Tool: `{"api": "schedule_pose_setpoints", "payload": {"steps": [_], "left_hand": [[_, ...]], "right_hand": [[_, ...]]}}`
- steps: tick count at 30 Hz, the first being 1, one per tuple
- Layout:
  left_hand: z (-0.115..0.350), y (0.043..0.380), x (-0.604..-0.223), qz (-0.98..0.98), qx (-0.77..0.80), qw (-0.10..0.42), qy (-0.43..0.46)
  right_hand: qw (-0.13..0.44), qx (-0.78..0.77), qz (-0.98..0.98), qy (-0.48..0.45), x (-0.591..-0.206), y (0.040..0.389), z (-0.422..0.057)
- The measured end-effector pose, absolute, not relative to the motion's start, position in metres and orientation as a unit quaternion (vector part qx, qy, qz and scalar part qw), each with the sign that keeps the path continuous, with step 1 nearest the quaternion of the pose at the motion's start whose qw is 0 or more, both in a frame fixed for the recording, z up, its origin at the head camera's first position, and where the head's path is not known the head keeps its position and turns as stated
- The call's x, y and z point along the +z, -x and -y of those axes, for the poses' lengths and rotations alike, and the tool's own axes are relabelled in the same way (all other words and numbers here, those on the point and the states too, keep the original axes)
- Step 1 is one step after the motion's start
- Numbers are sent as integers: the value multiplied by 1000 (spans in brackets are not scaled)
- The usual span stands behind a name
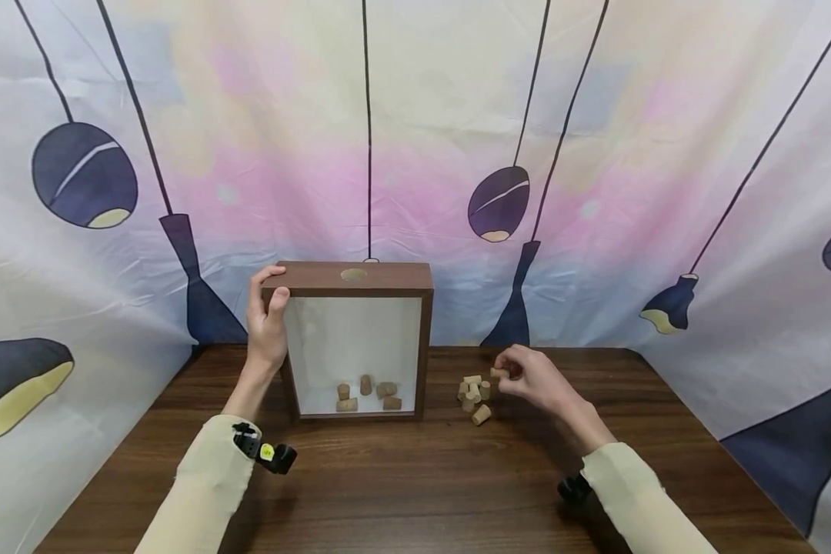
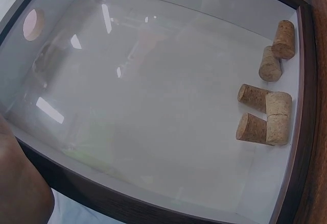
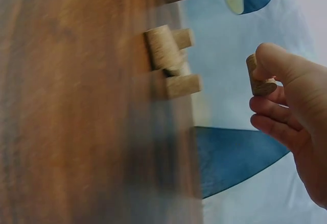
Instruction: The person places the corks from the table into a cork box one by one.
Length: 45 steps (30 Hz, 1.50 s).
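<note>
A brown wooden shadow box [image 1: 425, 354] with a clear front stands upright on the table, with an oval hole [image 1: 353, 275] in its top. My left hand [image 1: 268, 327] grips its upper left corner, thumb on the front edge and fingers over the top. Several corks [image 2: 278, 117] lie along the bottom inside the box. Right of the box, my right hand [image 1: 536, 377] pinches a single cork [image 3: 259, 76] between thumb and fingers. Just left of that hand, a small heap of corks [image 1: 472, 388] sits on the table, one cork [image 1: 481, 415] lying in front of it.
The dark wood-grain table [image 1: 402, 492] runs back to a printed cloth backdrop [image 1: 429, 138] with lamp drawings, which also hangs along both sides. A wrist camera [image 1: 266, 452] is strapped on the left sleeve, another wrist camera [image 1: 573, 488] on the right.
</note>
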<state>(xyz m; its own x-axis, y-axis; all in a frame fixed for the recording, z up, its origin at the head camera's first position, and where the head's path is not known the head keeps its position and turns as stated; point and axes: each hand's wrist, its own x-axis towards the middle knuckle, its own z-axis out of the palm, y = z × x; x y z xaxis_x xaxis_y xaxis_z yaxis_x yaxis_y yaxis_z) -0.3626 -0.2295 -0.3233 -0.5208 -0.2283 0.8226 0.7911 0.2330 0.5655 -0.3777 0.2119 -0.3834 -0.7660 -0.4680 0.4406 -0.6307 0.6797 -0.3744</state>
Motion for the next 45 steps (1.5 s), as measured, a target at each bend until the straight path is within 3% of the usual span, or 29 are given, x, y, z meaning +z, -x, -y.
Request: {"api": "schedule_pose_setpoints", "payload": {"steps": [7, 14, 34, 45], "left_hand": [[231, 361, -322, 658, -577, 436, 212], [238, 356, -321, 651, -585, 436, 207], [229, 361, -321, 651, -586, 432, 215], [231, 361, -323, 656, -581, 432, 212]], "right_hand": [[213, 256, 873, -356, -360, 377, -203], [216, 258, 857, -390, -332, 374, -185], [303, 230, 812, -444, -246, 358, -164], [301, 205, 798, -481, -219, 356, -131]]}}
